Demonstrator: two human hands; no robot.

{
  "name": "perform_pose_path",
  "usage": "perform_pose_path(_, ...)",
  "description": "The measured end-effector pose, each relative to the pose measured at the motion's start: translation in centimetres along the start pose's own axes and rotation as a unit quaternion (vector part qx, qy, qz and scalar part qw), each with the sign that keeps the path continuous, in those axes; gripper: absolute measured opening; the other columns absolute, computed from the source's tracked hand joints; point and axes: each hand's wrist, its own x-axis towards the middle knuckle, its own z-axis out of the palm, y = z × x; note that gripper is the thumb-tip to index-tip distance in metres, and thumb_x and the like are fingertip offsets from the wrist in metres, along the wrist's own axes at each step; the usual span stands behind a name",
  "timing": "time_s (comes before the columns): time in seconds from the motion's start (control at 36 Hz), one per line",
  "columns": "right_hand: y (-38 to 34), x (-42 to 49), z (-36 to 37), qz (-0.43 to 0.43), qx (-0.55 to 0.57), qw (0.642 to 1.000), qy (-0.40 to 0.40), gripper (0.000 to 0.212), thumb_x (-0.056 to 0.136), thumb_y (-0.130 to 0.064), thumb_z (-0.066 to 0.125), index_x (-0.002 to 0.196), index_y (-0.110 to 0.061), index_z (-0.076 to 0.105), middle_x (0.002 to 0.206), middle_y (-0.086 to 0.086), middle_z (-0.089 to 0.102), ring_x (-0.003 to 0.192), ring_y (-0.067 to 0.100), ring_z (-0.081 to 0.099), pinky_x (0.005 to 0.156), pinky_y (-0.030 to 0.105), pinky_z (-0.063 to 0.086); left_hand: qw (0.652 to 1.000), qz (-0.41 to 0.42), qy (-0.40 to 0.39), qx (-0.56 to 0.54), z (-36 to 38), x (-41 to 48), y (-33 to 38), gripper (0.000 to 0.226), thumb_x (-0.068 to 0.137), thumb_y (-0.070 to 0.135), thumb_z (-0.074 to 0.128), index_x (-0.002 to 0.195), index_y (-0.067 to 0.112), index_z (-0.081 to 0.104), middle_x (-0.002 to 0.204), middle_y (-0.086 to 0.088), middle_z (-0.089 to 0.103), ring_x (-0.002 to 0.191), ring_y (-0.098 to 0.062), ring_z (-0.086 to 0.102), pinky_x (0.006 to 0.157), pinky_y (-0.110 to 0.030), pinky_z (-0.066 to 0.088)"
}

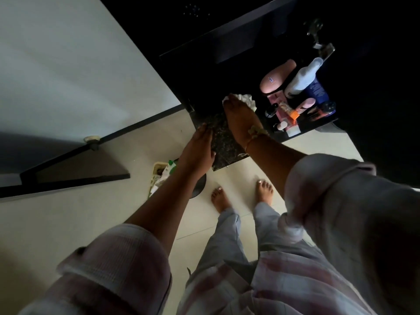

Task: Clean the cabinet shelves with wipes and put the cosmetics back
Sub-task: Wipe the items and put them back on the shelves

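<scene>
Being pressed onto the speckled shelf (223, 142) of the dark cabinet (227, 42) is a crumpled white wipe (244, 100). It is held down by the right hand (236, 119), whose fingers are laid out long and flat over it, not curled round it. A bunch of the wipe is seen sticking out past the fingertips, to the right and toward the back.

The left hand (200, 146) is rested on the front left corner of the same shelf. Its fingers are spread flat on top and nothing is held in it. The shelf looks to be steadied this way, but that is only a guess.

The cosmetics are packed together on the right part of the shelf, just beside the wipe. A pink bottle (275, 79) is nearest the back, with a white bottle (302, 78) and a blue bottle (319, 89) next to it. An orange-capped tube (293, 115) and some small pots are found nearer the front; these are too dark to be told apart.

So the bottles are to the right of the wiping hand, and the right hand is much nearer to them than the left. The bare shelf is to the left and front of the wipe. A wipe pushed to the right would soon be stopped by the bottles, so they may need to be lifted first.

Down on the pale floor, a basket (159, 176) of things is seen by the left arm.
</scene>
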Motion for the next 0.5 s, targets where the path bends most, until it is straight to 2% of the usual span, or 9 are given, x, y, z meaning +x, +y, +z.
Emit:
perform_pose_path(0.08,-0.7,0.4,-0.1,-0.005,-0.018,0.999,0.045,0.059,0.085,-0.013,0.017,0.128,0.003,0.053,0.131,0.025,0.053,0.115,0.041,0.055,0.1,0.047,0.044,0.999,-0.011,0.034,-0.009,0.5,-0.7,-0.6,0.076,0.088,0.016,0.064,0.15,0.002,0.021,0.156,-0.016,0.023,0.146,-0.029,0.019,0.118,-0.037,0.023)
perform_pose_path(0.17,-1.8,-1.3,0.3,-0.041,0.015,0.999,-0.02,0.055,0.093,-0.024,0.02,0.139,-0.007,0.045,0.146,0.012,0.043,0.133,0.031,0.041,0.108,0.041,0.037,0.997,-0.031,0.062,-0.026,0.9,-1.4,-1.2,0.075,0.087,0.013,0.064,0.149,0.002,0.023,0.154,-0.018,0.026,0.145,-0.031,0.021,0.118,-0.037,0.022)
perform_pose_path(0.22,-2.0,-3.7,3.4,-0.183,0.016,0.982,-0.036,0.048,0.097,-0.026,0.038,0.141,-0.008,0.044,0.146,0.008,0.043,0.137,0.027,0.038,0.11,0.036,0.037,0.995,-0.04,0.077,-0.041,1.1,-1.8,-1.3,0.071,0.088,0.01,0.062,0.148,0.004,0.025,0.154,-0.018,0.027,0.145,-0.03,0.022,0.118,-0.036,0.021)
perform_pose_path(0.25,-1.9,-5.2,3.8,-0.171,-0.029,0.978,-0.115,0.045,0.097,-0.029,0.04,0.138,-0.014,0.049,0.143,0.002,0.049,0.134,0.021,0.043,0.109,0.03,0.038,0.995,-0.045,0.079,-0.048,1.0,-2.0,-1.2,0.069,0.089,0.009,0.061,0.148,0.005,0.026,0.154,-0.018,0.027,0.145,-0.029,0.021,0.118,-0.036,0.02)
perform_pose_path(0.31,-1.3,-7.1,4.9,-0.157,-0.006,0.984,-0.083,0.048,0.099,-0.032,0.021,0.122,-0.041,0.063,0.127,-0.024,0.06,0.119,-0.004,0.054,0.098,0.012,0.043,0.993,-0.045,0.084,-0.063,1.0,-2.4,-1.1,0.065,0.089,0.007,0.061,0.147,0.006,0.03,0.154,-0.016,0.029,0.145,-0.028,0.021,0.118,-0.034,0.018)
perform_pose_path(0.33,-1.1,-8.4,5.3,-0.159,0.024,0.981,-0.108,0.052,0.099,-0.03,0.019,0.115,-0.049,0.064,0.122,-0.031,0.06,0.113,-0.011,0.055,0.093,0.007,0.043,0.993,-0.042,0.088,-0.073,1.1,-2.5,-0.9,0.065,0.088,0.006,0.062,0.146,0.005,0.032,0.153,-0.016,0.03,0.145,-0.028,0.022,0.117,-0.032,0.017)
perform_pose_path(0.39,-0.2,-10.8,6.5,-0.166,-0.018,0.98,-0.111,0.05,0.091,-0.019,0.032,0.128,-0.04,0.059,0.132,-0.023,0.057,0.122,-0.004,0.052,0.102,0.011,0.038,0.992,-0.04,0.087,-0.079,1.1,-2.8,-0.7,0.067,0.086,0.006,0.064,0.146,0.006,0.033,0.153,-0.015,0.03,0.144,-0.027,0.024,0.114,-0.029,0.017)
perform_pose_path(0.44,1.1,-11.7,6.1,-0.203,-0.105,0.968,-0.099,0.066,0.081,0.0,0.036,0.144,-0.021,0.041,0.146,-0.006,0.047,0.135,0.011,0.043,0.113,0.024,0.032,0.992,-0.042,0.089,-0.082,1.2,-3.0,-0.9,0.068,0.087,0.006,0.064,0.147,0.007,0.031,0.154,-0.014,0.028,0.144,-0.027,0.023,0.11,-0.024,0.016)
perform_pose_path(0.5,1.3,-10.1,5.1,-0.17,-0.027,0.984,-0.045,0.062,0.079,0.0,0.041,0.139,-0.013,0.048,0.142,0.006,0.053,0.132,0.022,0.048,0.114,0.034,0.029,0.992,-0.046,0.093,-0.076,1.4,-3.0,-1.1,0.067,0.088,0.006,0.062,0.147,0.007,0.03,0.155,-0.014,0.027,0.145,-0.026,0.022,0.11,-0.025,0.018)
